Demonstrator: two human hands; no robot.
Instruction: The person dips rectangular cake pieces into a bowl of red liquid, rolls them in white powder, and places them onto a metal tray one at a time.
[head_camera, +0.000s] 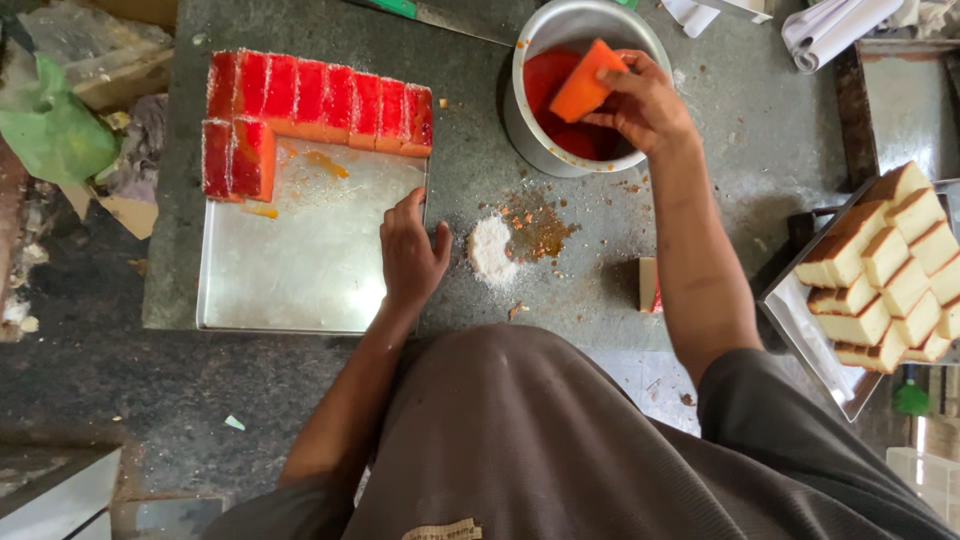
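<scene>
1. We gripped an orange-red coated rectangular cake piece (588, 80) in the fingers of our right hand (645, 105), over the round steel pot (520, 100) of red syrup (550, 80).
2. Our left hand (410, 255) lay open and flat on the right edge of the square steel tray (300, 270).
3. Red coated cake slices (320, 100) lined the tray's far and left sides.
4. Plain brown-topped cake pieces (890, 265) sat stacked on a second tray at our right, and a small pile of white powder (490, 250) lay on the grey stone counter (760, 120).
</scene>
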